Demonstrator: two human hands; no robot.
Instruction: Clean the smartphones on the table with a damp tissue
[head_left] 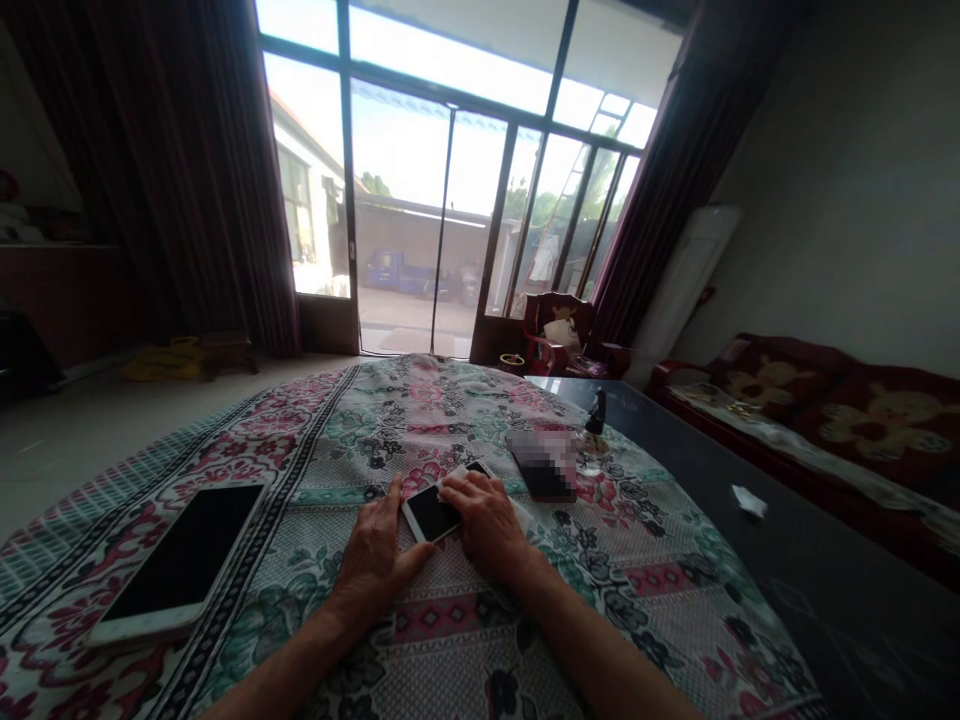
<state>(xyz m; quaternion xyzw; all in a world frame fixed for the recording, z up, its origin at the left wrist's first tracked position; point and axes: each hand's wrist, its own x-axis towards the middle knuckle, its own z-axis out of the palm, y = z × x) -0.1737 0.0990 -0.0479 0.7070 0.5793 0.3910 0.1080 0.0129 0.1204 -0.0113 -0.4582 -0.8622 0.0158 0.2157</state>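
A white-framed smartphone (433, 516) with a dark screen lies on the patterned tablecloth in front of me. My left hand (375, 550) grips its near-left end, thumb along one edge and fingers at the other. Over the phone's far half rests my right hand (484, 515), fingers bent and pressed down on the screen. A thin white tissue or cloth (523, 517) shows from beneath that hand; most of it is hidden. To the left lies a larger white tablet (184, 555), its screen dark, touched by neither hand.
Beyond my right hand lie a dark flat object (544, 475), partly pixelated, and a clear bottle with a black pump (594, 440). The floral tablecloth (450, 660) covers the table. A dark table (720, 480) with a crumpled white scrap (748, 502) adjoins it, near a red sofa (795, 400).
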